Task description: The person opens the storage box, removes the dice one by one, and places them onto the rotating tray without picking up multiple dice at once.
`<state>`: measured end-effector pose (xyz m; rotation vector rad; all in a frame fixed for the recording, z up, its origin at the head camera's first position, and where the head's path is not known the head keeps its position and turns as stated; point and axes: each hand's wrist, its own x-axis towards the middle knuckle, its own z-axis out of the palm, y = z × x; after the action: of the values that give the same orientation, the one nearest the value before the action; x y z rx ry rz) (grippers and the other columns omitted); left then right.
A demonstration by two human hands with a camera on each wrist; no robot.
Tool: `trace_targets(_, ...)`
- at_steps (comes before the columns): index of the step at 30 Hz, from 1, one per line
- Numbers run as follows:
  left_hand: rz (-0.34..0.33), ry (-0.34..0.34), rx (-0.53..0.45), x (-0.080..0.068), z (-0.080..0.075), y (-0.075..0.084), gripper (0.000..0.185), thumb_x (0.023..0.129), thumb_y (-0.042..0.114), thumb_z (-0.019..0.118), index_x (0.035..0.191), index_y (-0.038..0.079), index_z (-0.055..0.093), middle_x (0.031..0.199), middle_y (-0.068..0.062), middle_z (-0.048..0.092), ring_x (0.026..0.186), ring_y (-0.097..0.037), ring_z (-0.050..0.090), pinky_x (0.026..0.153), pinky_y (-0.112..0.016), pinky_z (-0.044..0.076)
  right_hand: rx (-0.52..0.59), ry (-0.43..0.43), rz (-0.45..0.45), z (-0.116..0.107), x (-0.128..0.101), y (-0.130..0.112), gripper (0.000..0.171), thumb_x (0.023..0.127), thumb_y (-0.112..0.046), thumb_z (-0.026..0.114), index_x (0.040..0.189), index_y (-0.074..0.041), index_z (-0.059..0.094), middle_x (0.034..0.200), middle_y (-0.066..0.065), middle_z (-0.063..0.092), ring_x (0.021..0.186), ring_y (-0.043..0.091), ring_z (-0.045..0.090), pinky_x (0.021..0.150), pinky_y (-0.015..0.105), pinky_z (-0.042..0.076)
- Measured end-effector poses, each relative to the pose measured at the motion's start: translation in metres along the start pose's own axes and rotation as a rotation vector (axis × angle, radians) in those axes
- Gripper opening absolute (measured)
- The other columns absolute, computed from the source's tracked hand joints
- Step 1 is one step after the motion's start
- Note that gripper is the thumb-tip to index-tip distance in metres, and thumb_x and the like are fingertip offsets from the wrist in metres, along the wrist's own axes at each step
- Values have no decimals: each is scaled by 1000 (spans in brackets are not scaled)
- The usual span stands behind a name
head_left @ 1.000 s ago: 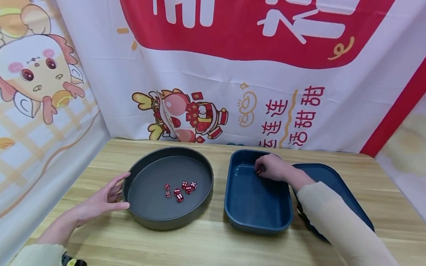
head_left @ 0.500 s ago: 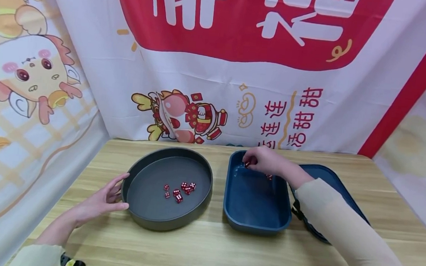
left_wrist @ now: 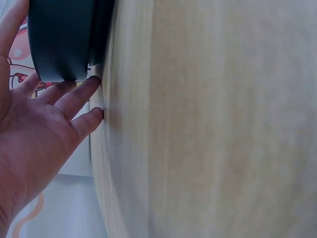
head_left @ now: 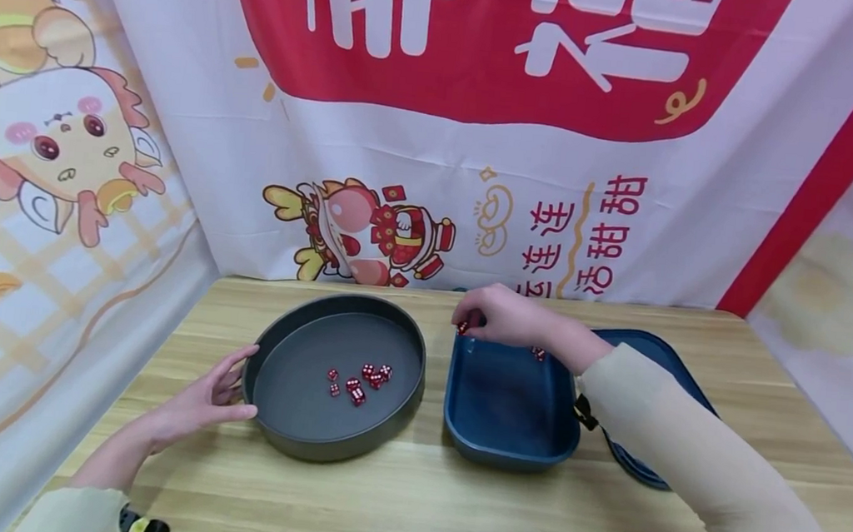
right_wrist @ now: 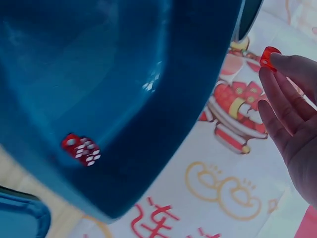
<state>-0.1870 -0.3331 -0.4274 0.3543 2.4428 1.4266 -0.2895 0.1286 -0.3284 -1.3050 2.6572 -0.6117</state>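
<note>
My right hand point(head_left: 505, 316) pinches a red die point(right_wrist: 269, 57) between thumb and fingertips, above the far left corner of the blue rectangular container point(head_left: 514, 398). In that container's far right corner, red dice point(right_wrist: 81, 148) with white dots sit close together. With its fingers spread, my left hand point(left_wrist: 44, 119) touches the outer wall of the round dark grey pan point(left_wrist: 62, 39) at its left side. Several red dice point(head_left: 356, 391) lie on the pan's floor, right of its middle.
A blue lid point(head_left: 648, 354) lies on the wooden table point(head_left: 392, 505) right of the container, partly hidden by the right sleeve point(head_left: 654, 434). A printed cloth point(head_left: 406, 147) hangs behind the table's far edge.
My right hand has moved left with the die, from inside the container up to its far left rim. Dice behind it have come into view. The left hand stays at the pan.
</note>
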Motion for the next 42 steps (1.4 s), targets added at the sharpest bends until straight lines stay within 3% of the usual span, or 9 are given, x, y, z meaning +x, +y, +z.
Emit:
trace_targets(10,1,2,-8,0,-1,-1,91,91,15,69,157,16,6,153,-36,6,136,-53,20,105,-62,25,-33,-73,-69,8,38,-29,13,88,-5,72,100,-10,72,94,-1,69,84,10,63,76,24,53)
trace_targets(18,-1,0,-14,-2,1,0,92,91,16,70,157,17,5,154,-35,4,137,-53,17,106,-61,23,-45,-127,-47,23,73,-49,16,90,-6,69,105,-11,72,97,-1,68,84,8,61,77,18,51)
trace_targets(31,-1,3,-15,-3,0,0,93,90,16,70,157,16,5,154,-34,3,137,-53,17,106,-61,22,-41,-211,-9,47,115,-80,19,90,-3,69,104,-14,73,96,-2,66,87,13,58,80,18,49)
trace_targets(42,7,-3,-20,0,-1,-2,92,90,18,71,156,13,7,154,-35,6,138,-51,17,107,-56,23,-73,-278,15,76,136,-85,21,89,4,66,102,-10,74,93,-4,66,86,11,59,78,20,50)
